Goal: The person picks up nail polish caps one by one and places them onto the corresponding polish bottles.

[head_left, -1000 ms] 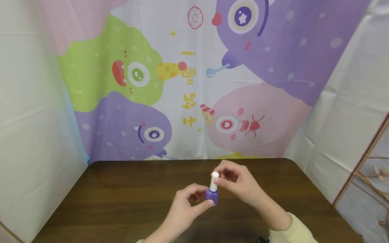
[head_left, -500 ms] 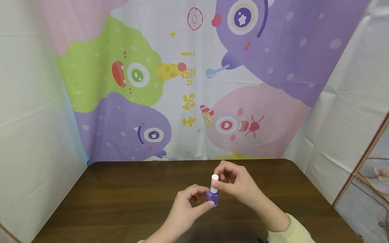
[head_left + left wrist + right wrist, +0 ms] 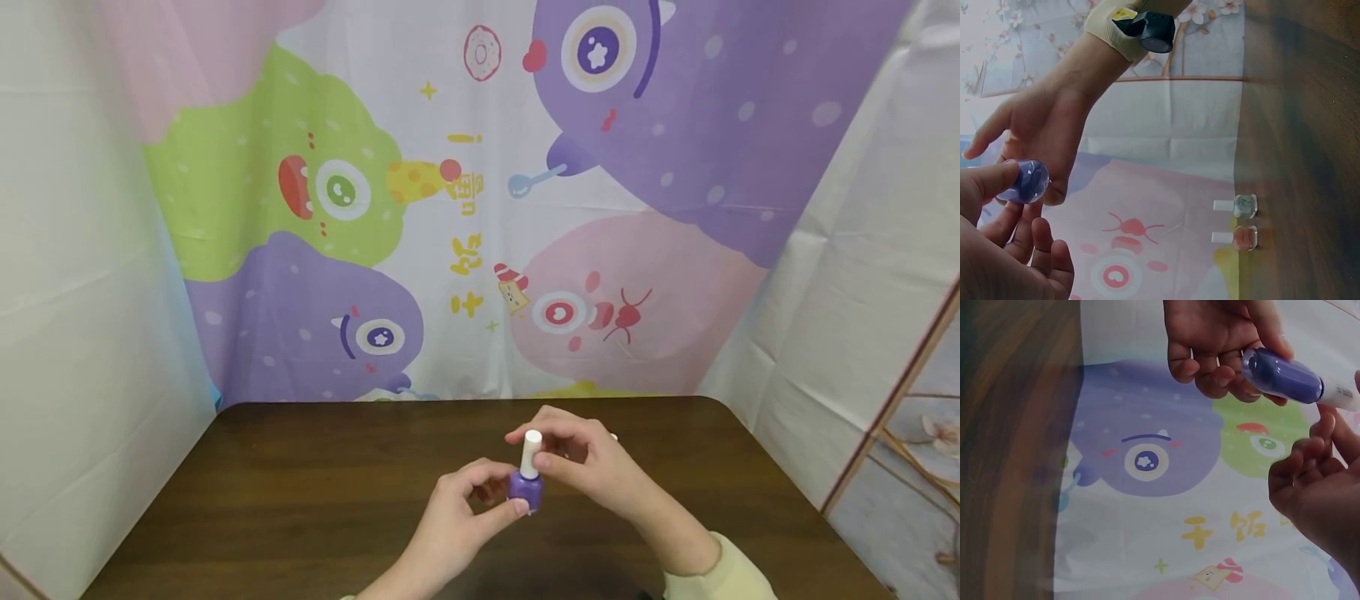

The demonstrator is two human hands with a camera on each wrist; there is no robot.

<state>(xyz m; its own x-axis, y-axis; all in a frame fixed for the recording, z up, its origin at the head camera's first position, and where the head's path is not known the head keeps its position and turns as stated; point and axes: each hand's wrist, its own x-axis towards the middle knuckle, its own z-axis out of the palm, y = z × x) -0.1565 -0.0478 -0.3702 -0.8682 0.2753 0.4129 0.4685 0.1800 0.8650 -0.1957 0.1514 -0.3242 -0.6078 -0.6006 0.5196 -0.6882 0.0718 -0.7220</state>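
Observation:
A purple nail polish bottle (image 3: 525, 492) with a white cap (image 3: 531, 454) is held above the table, cap up and leaning slightly. My left hand (image 3: 468, 500) pinches its purple glass body between thumb and fingers. At the cap is my right hand (image 3: 592, 458), its thumb against the near side and its index finger reaching past the far side. The right wrist view has the white cap (image 3: 1338, 395) between the right hand's fingers, partly cut off by the frame edge. In the left wrist view the bottle's base (image 3: 1032, 181) faces the camera and hides the cap.
Two more white-capped nail polish bottles stand on the table in the left wrist view, one grey-green (image 3: 1246, 206) and one orange-red (image 3: 1245, 238). The dark wooden table (image 3: 322, 483) meets a cartoon-print curtain (image 3: 480, 358) at the back. Pale cloth hangs at both sides.
My right index finger has straightened out past the cap, and the right hand has shifted slightly. A small white tip now shows behind that hand. My left hand keeps its pinch on the bottle.

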